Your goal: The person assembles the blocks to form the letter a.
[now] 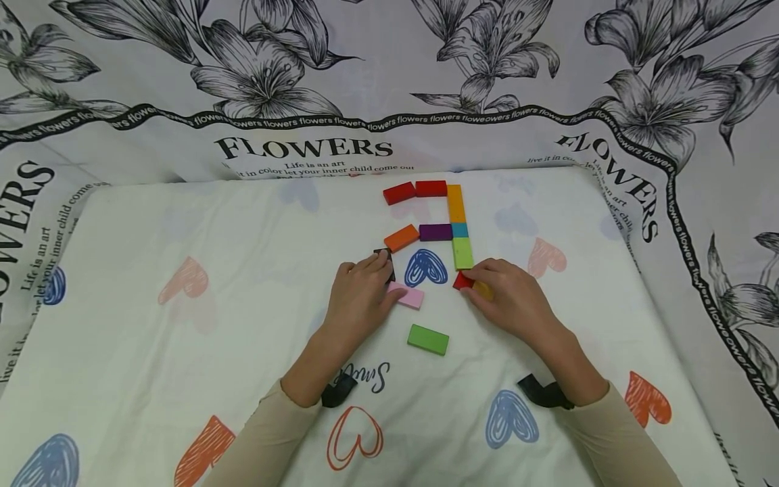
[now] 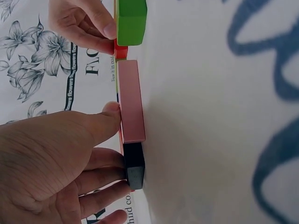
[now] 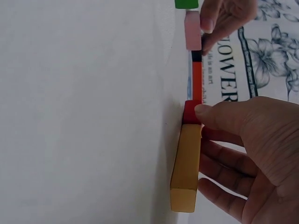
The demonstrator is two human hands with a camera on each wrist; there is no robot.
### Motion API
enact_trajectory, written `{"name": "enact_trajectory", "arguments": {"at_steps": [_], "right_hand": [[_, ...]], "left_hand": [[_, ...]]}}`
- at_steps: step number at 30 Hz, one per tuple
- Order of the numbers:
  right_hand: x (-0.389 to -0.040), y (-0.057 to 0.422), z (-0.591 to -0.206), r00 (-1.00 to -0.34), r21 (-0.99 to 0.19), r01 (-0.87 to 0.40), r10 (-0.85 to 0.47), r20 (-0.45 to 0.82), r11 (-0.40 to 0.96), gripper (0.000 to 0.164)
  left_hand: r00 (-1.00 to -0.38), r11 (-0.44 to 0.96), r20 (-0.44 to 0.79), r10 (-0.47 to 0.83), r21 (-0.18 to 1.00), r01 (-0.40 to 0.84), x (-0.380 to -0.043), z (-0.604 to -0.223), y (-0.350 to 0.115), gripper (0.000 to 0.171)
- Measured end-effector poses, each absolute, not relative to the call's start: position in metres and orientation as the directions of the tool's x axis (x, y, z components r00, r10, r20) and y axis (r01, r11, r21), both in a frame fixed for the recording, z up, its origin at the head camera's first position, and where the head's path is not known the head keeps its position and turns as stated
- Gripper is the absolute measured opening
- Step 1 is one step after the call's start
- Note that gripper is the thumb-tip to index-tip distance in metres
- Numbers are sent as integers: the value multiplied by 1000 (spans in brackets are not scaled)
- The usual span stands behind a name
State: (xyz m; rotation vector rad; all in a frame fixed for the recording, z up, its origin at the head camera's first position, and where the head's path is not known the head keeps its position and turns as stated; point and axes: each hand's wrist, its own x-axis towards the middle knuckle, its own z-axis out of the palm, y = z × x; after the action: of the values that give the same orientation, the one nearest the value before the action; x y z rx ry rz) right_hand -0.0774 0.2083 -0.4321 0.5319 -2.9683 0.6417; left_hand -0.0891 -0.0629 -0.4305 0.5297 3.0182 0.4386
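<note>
My left hand lies over a black block, its fingers along the far side. Its thumb touches the pink block, which meets the black one at an angle. With thumb and finger, my right hand pinches a small red block. A yellow block stands against that red block, partly under the palm in the head view. Close below the pink block lies a loose green block.
Further off, a joined row runs through two red blocks, an orange-yellow block, a blue block and a light green block. A purple block and an orange block branch left. All lie on a heart-printed cloth.
</note>
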Motion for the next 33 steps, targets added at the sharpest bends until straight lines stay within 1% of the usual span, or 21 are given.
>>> {"name": "enact_trajectory", "arguments": {"at_steps": [4,11,18,22,26,29,33], "right_hand": [[-78,207,-433,-945,-390,-325,-309,105,862,35],[-79,206,-431,-953,-379,-302,-293,82,875,35],[-77,206,-430,-959,-375,-280,-279,60,884,37],[-75,207,-428,-961,-362,-272,-270,57,892,38],[-71,209,-426,-963,-367,-269,-258,80,890,36],[-65,207,-424,-955,-397,-298,-272,122,868,34],[-53,199,-424,-925,-415,-379,-338,171,827,33]], "left_hand": [[-940,904,-2,342,274,328,-90,-430,-63,60],[-934,898,31,356,266,351,-90,-430,-65,57],[-932,898,42,360,254,358,-89,-431,-64,58],[-933,901,53,356,246,358,-89,-432,-62,57],[-935,904,50,352,242,353,-88,-433,-61,59],[-938,907,46,343,244,344,-87,-434,-61,60],[-942,907,55,331,257,333,-86,-434,-62,59]]}}
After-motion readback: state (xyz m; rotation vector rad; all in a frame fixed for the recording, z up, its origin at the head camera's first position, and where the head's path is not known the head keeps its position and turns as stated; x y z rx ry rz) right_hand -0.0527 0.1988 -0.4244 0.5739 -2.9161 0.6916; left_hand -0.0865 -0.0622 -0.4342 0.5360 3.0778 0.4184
